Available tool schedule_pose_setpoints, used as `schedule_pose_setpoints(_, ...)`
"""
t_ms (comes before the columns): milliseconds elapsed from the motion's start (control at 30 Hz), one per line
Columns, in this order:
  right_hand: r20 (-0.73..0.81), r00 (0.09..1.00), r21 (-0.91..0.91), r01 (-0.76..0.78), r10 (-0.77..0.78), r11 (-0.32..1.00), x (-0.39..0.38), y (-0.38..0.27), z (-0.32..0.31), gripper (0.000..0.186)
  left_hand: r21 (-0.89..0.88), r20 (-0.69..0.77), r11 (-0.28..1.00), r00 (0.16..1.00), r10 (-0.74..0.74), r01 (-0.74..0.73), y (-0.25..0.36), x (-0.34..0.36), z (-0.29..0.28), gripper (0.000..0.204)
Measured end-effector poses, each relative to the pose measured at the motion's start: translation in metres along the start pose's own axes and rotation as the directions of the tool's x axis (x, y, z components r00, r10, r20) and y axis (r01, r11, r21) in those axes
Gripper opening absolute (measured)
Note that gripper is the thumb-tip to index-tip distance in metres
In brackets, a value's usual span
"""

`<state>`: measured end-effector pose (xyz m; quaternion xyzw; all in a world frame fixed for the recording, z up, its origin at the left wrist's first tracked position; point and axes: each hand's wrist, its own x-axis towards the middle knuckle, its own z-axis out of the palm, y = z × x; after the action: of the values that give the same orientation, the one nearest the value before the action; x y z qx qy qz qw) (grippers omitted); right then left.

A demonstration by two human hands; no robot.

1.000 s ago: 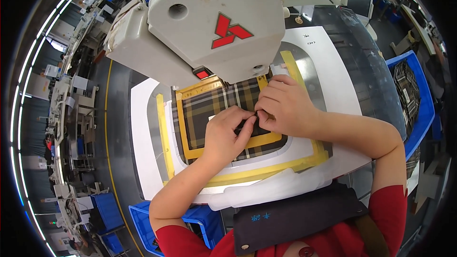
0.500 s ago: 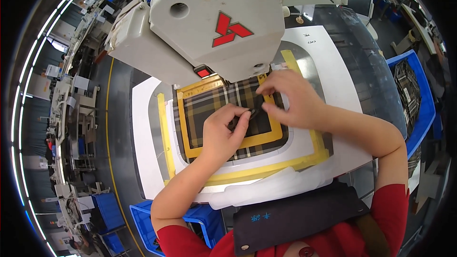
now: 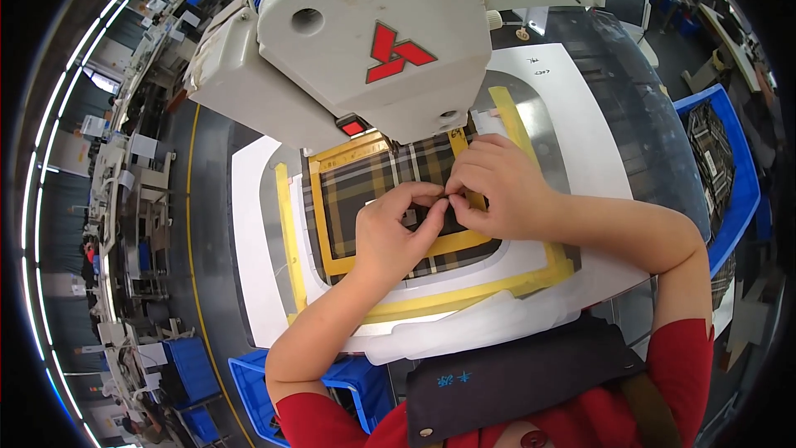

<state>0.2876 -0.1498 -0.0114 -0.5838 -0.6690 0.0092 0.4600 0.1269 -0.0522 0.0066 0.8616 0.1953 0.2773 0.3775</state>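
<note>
My left hand (image 3: 394,228) and my right hand (image 3: 502,187) meet fingertip to fingertip over a dark plaid fabric piece (image 3: 356,178). Each pinches at a small dark item (image 3: 445,197), mostly covered by the fingers, so its kind cannot be made out. A yellow rectangular frame (image 3: 336,266) surrounds the plaid cloth and lies flat on it. Just beyond my hands stands the grey-white head of a sewing machine (image 3: 332,58), its needle area above the frame's far edge.
A white sheet (image 3: 257,274) with yellow tape strips (image 3: 464,299) lies around the frame. At the right a blue bin (image 3: 750,191) holds plaid pieces; another blue crate (image 3: 249,382) stands below the table at the lower left. Workbenches line the far left.
My right hand has moved left and down, and its spread fingers have closed to a pinch against the left fingertips. The left hand has barely shifted.
</note>
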Motion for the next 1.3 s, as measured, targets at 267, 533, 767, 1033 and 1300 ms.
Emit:
schedule_pose_setpoints(267,-0.008,0.992,-0.075,0.126,-0.127,0.989,0.000,-0.006,0.002,0.020,0.111,0.083,0.988,0.991,0.101,-0.110,0.000,-0.001,-0.007,0.007)
schedule_pose_setpoints(533,-0.071,0.993,-0.024,0.089,-0.090,0.996,-0.003,-0.005,0.000,0.019,0.023,0.091,1.000,0.996,-0.003,0.001,0.000,-0.005,-0.010,0.007)
schedule_pose_setpoints(767,-0.059,0.993,0.065,0.103,-0.100,0.993,-0.006,-0.009,0.000,0.015,-0.122,0.074,0.986,0.992,-0.107,0.115,0.001,-0.012,-0.014,0.006)
schedule_pose_setpoints(1033,0.003,1.000,0.153,-0.019,0.018,0.988,-0.008,-0.015,0.005,0.017,-0.148,0.087,0.977,0.986,-0.142,0.153,0.004,-0.021,-0.021,0.006)
schedule_pose_setpoints(1300,-0.015,1.000,0.123,0.002,0.000,0.992,-0.008,-0.024,0.008,0.017,-0.124,0.051,0.989,0.996,-0.079,0.085,0.005,-0.027,-0.026,0.008)
